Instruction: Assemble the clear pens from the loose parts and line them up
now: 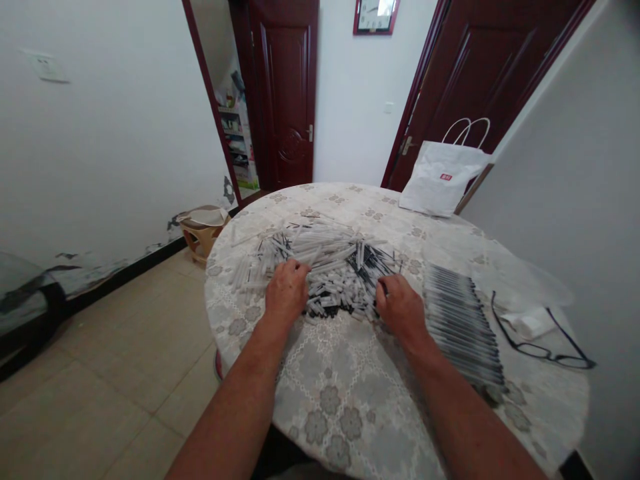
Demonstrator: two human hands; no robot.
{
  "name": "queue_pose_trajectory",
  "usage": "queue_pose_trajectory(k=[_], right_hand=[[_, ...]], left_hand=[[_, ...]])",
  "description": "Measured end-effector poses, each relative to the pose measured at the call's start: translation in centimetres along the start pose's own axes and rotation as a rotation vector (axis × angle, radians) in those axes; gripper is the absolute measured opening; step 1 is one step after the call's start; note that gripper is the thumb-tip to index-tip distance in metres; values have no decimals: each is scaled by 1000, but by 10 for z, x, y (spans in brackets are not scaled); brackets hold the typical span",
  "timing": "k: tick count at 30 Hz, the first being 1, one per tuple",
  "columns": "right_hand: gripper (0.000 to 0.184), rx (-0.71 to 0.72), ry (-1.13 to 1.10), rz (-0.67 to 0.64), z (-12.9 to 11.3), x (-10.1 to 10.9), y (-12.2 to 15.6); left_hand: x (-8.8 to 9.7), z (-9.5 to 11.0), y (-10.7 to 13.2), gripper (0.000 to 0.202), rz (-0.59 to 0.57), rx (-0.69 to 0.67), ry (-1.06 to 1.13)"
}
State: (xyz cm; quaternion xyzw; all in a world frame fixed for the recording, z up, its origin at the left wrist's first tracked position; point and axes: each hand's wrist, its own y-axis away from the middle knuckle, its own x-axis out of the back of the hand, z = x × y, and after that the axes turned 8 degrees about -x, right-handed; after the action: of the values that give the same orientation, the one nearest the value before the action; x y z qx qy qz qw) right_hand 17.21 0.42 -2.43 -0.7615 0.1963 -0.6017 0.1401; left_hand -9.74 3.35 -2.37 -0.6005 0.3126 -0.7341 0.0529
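From my remote seat, looking down through the head camera, I see two bare forearms reaching over a round table (350, 387) with a gray floral cloth. Between the hands, around the middle of the table, lies a loose pile (325, 257): clear tubes (327, 237) toward the far side, short whitish pieces (345, 283) nearer, and black rods (370, 263) mostly on the right. The left hand (289, 288) is at the pile's left edge, fingers curled; I cannot tell whether it grips anything. The right hand (399, 303) is at the right edge, also curled, a small dark bit showing by its fingertips; I cannot tell whether it is grasped. Just right of that hand, pens (463, 323) with dark ends lie side by side in a neat row. Beyond them I find glasses (533, 350) beside a crumpled white tissue (533, 323). A white bag (445, 177) stands at the far right edge.
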Motion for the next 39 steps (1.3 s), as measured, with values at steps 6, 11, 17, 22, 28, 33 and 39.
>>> queue_pose_trajectory(k=[6, 11, 17, 22, 28, 33, 39], right_hand=[[22, 51, -168, 156, 5, 10, 2], [22, 82, -281, 238, 9, 14, 3], [22, 74, -325, 258, 9, 16, 3], [22, 27, -392, 309, 11, 14, 4], [23, -17, -438, 401, 12, 8, 4], [25, -41, -459, 377, 14, 5, 5], [27, -57, -477, 325, 12, 6, 7]], left_hand=[[-2, -5, 0, 29, -25, 20, -13], [-1, -5, 0, 24, -41, 21, -19], [-2, -6, 1, 19, -61, 36, -49], [3, 0, -2, 17, 106, -49, 50], [10, 10, -4, 16, 441, -190, 321], [9, 14, -2, 24, 616, 58, 686], [4, 6, -11, 19, 596, 400, 1416]])
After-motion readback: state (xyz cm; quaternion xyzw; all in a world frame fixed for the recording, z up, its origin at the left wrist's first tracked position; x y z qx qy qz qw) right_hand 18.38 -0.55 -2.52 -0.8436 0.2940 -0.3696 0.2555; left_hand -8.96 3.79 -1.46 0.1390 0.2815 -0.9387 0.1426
